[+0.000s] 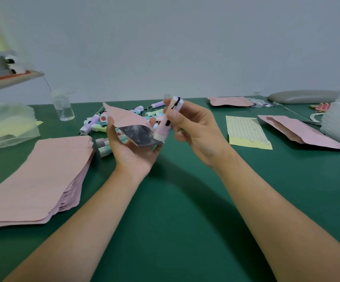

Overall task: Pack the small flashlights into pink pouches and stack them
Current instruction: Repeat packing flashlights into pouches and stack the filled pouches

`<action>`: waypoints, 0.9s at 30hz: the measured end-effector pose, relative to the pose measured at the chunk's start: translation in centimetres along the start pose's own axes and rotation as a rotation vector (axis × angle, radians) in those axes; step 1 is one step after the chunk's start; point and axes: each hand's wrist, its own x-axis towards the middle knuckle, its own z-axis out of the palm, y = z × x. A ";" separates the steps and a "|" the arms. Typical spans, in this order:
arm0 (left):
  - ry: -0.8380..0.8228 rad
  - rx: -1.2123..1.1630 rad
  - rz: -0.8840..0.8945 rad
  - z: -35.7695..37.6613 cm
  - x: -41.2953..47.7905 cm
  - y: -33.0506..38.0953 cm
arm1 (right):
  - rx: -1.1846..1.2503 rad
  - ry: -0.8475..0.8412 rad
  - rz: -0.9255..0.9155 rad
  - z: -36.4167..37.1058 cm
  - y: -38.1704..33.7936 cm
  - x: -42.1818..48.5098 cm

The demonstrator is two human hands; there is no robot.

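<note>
Centre of frame: an opened pink pouch (128, 121) with its silver lining exposed is held by the left hand (132, 147), thumb and fingers curled round its mouth. A small pink flashlight (166, 125) is pinched in the right hand (193, 129), its lower end set at the pouch mouth. Loose flashlights (104, 121) are heaped just behind on the green table (175, 200); flat pouches (43, 176) are stacked at lower left — further pouches (299, 129) are laid at right.

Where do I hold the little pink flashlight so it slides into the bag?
Pinch the pink flashlight near its corded top end, coming from above and the right, as the right hand does. It tilts wide end down at the open mouth of the pink pouch that the left hand holds, so the lower body probably should stay free to enter.
</note>
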 end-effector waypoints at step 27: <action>-0.141 0.016 -0.031 0.7 -1.1 -1.7 | -1.075 0.184 -0.600 4.0 2.7 -1.5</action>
